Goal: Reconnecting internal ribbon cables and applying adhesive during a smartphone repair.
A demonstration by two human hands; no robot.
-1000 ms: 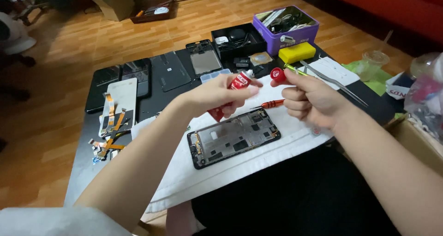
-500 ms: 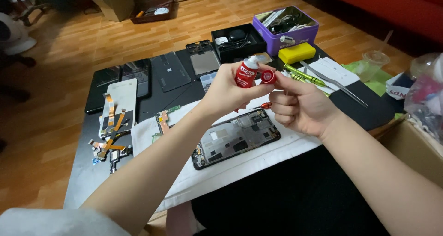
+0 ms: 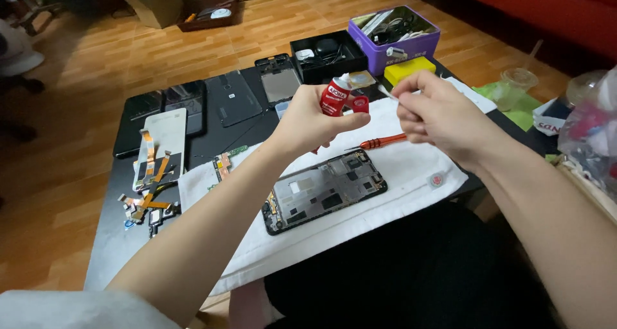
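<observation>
Light: was bright, even, indoor
Shadows: were soft, faint
Blur: softened lower left of frame
Edges: bowed, wide-angle

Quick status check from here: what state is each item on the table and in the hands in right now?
Left hand: raised, gripping the red tube.
Red tube: held tilted, its red cap beside the tip.
Right hand: closed on a thin pale stick.
Phone frame: opened, circuitry exposed, flat on the white cloth.
Orange screwdriver: lying on the cloth, untouched.
Purple box: open, filled with tools.
Black box: open.
</observation>
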